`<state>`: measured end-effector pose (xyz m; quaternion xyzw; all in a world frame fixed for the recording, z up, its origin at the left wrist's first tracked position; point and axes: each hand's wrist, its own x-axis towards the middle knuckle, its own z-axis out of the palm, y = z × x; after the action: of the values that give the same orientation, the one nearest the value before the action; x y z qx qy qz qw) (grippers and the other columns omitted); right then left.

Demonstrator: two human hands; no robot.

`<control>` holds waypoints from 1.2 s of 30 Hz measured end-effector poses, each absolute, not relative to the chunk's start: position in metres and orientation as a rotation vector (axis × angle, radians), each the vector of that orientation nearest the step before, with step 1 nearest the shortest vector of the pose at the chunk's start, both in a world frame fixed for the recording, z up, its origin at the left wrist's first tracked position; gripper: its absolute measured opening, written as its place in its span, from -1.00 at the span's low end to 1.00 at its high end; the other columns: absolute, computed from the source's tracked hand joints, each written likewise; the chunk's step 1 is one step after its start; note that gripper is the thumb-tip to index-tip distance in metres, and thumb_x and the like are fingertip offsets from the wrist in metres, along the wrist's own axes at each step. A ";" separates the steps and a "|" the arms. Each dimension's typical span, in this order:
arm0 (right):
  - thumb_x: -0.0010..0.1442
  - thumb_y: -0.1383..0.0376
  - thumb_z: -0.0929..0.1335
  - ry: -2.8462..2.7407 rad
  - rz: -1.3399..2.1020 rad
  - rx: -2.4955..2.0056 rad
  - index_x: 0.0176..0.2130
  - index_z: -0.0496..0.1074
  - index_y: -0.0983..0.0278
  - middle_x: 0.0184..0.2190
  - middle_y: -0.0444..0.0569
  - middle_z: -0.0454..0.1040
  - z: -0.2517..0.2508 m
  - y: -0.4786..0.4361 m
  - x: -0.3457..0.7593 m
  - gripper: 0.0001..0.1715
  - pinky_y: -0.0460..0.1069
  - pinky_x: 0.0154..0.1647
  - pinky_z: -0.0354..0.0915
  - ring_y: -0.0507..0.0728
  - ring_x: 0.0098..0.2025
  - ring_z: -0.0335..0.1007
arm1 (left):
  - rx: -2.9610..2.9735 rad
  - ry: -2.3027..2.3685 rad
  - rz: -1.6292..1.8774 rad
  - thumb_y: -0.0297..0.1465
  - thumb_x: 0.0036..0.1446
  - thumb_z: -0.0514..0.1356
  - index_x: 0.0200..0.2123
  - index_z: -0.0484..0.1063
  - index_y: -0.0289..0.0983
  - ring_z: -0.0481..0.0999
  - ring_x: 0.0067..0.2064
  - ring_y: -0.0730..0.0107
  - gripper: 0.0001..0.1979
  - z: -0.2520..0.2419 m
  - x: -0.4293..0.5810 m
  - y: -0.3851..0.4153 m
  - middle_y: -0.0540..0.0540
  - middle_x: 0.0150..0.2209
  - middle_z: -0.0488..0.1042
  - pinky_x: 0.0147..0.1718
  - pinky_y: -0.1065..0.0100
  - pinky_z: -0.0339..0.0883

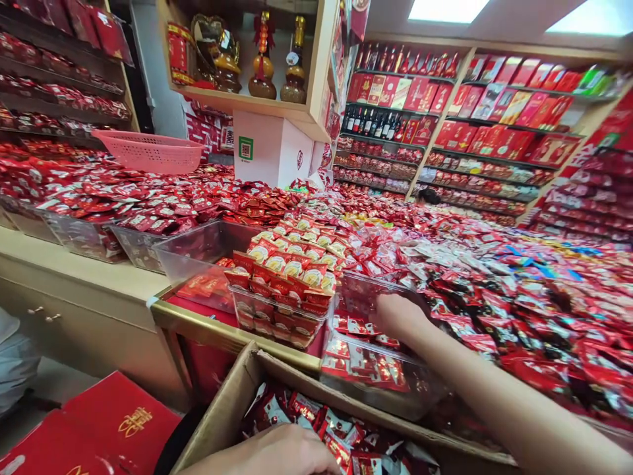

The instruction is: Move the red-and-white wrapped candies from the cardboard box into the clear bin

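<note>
My right hand (pixel 395 315) reaches forward into a clear plastic bin (pixel 386 389) partly filled with small red snack packets; its fingers are tucked down among them and hidden. My left hand (pixel 284 455) is low at the bottom edge, resting knuckles-up inside a cardboard box (pixel 237 396) of the same red packets (pixel 326 422), fingers curled under and out of sight. Just left of the right hand stands a clear bin (pixel 281 316) stacked neatly with red and yellow packets.
An empty clear bin (pixel 198 254) sits further left on the gold-edged counter (pixel 208 326). Heaps of red sweets cover the display. A pink basket (pixel 151 150) lies behind. Shelves of red boxes and bottles (pixel 469 112) line the back. Red cartons (pixel 109 422) lie on the floor.
</note>
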<state>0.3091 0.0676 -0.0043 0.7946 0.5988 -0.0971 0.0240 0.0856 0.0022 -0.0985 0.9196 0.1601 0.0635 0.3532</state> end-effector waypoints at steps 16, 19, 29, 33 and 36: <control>0.07 0.33 0.22 1.906 0.185 2.667 -0.21 0.42 0.36 -0.23 0.22 0.44 0.006 0.059 0.314 -0.69 0.00 -0.30 0.27 0.19 -0.22 0.40 | 2.433 0.522 1.015 -0.35 0.00 0.07 -0.08 0.18 -0.34 0.20 -0.07 0.17 -0.62 -0.045 0.206 -0.063 -0.23 -0.10 0.22 -0.05 0.14 0.15; 0.03 0.30 0.26 1.904 0.125 2.665 -0.21 0.42 0.36 -0.21 0.23 0.44 0.004 0.059 0.315 -0.68 0.02 -0.31 0.29 0.21 -0.22 0.40 | 2.423 0.418 0.998 -0.30 -0.06 0.13 -0.16 0.22 -0.29 0.22 -0.10 0.17 -0.64 -0.051 0.204 -0.067 -0.20 -0.12 0.23 -0.10 0.17 0.19; 0.03 0.30 0.28 1.899 0.026 2.628 -0.20 0.41 0.35 -0.21 0.13 0.45 0.002 0.058 0.313 -0.69 0.04 -0.31 0.31 0.17 -0.23 0.40 | 2.328 0.456 1.061 -0.31 -0.14 0.16 -0.05 0.13 -0.23 0.19 -0.04 0.13 -0.48 -0.069 0.208 -0.074 -0.19 -0.05 0.19 -0.06 0.16 0.14; 0.01 0.28 0.28 1.918 0.017 2.605 -0.20 0.43 0.31 -0.23 0.14 0.47 0.002 0.057 0.313 -0.68 0.00 -0.34 0.31 0.19 -0.23 0.41 | 2.300 0.646 1.055 -0.48 -0.10 0.07 0.02 0.05 -0.31 0.04 0.09 0.12 -0.45 -0.057 0.202 -0.071 -0.26 0.06 0.06 0.05 0.10 -0.02; 0.00 0.27 0.28 1.916 0.010 2.590 -0.20 0.43 0.35 -0.21 0.19 0.45 0.001 0.056 0.314 -0.65 0.03 -0.32 0.29 0.23 -0.22 0.40 | 2.383 0.398 0.856 -0.44 -0.10 0.08 -0.05 0.15 -0.29 0.18 0.01 0.20 -0.54 -0.052 0.195 -0.066 -0.23 -0.03 0.19 0.01 0.22 0.08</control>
<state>0.3141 0.0556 0.0007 0.8033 0.5943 0.0030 -0.0400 0.1951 -0.0664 -0.0523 0.8911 0.1487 0.3202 0.2851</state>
